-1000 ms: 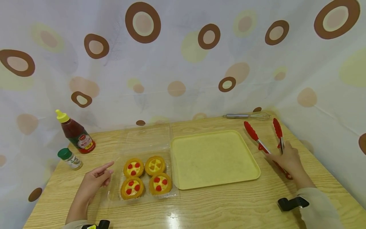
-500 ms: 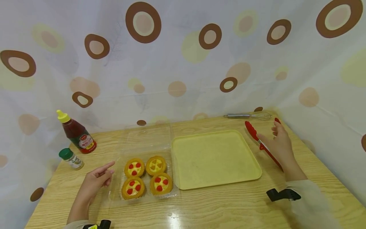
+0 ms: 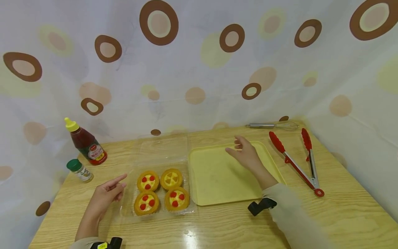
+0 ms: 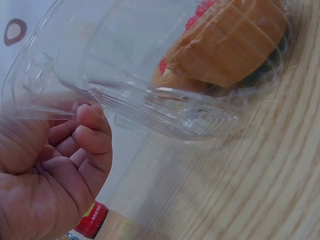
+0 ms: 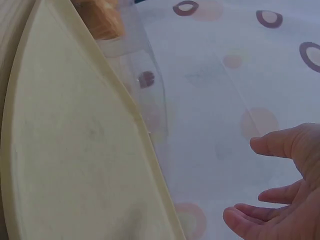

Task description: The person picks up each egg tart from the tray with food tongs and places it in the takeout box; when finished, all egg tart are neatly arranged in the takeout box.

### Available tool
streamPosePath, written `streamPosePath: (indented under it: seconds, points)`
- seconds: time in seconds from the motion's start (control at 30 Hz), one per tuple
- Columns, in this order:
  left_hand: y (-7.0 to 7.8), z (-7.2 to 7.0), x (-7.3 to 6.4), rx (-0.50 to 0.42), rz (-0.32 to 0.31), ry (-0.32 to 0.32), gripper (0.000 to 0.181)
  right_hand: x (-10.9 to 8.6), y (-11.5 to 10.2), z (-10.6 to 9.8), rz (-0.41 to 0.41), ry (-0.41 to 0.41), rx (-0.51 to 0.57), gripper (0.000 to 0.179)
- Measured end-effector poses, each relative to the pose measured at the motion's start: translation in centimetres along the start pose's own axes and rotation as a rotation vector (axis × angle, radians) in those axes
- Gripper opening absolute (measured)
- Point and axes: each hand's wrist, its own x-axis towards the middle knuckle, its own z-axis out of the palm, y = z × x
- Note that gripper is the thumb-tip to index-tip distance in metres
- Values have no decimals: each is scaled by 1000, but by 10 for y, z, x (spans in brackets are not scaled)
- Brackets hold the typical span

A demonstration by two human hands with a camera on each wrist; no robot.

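Note:
At the left rim of a clear plastic clamshell container [image 3: 193,207], my left hand [image 3: 105,197] has its fingers curled, and in the left wrist view they pinch the thin plastic edge. Several round tarts sit inside, most with red berry toppings, like this front tart [image 3: 146,203]; one tart [image 3: 171,179] has yellow wedges. My right hand [image 3: 245,155] hovers over the yellow tray [image 3: 217,180], thumb and fingers spread apart with nothing between them. Red-tipped tongs [image 3: 312,181] lie spread on the table right of the tray.
A sauce bottle [image 3: 88,147] with a yellow cap leans at the back left, beside a green-capped seasoning jar [image 3: 80,170]. Behind the tray lies a metal whisk [image 3: 273,126]. A patterned cloth [image 3: 192,62] hangs along the table's back and right side.
My right hand has left the tongs and moved left over the tray. Its fingers have come off the handle, and the tongs stay on the table. The left hand keeps its place.

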Motion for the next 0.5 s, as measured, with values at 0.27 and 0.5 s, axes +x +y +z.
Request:
streamPosePath:
  seconds: [0.27,0.5]
  points:
    - [0,0,-3,4,36,6,51,22,-15,54,-55,-106,37,61]
    - [1,2,-2,17,18,17,50,40,-25,88,-44,-222,137,50]
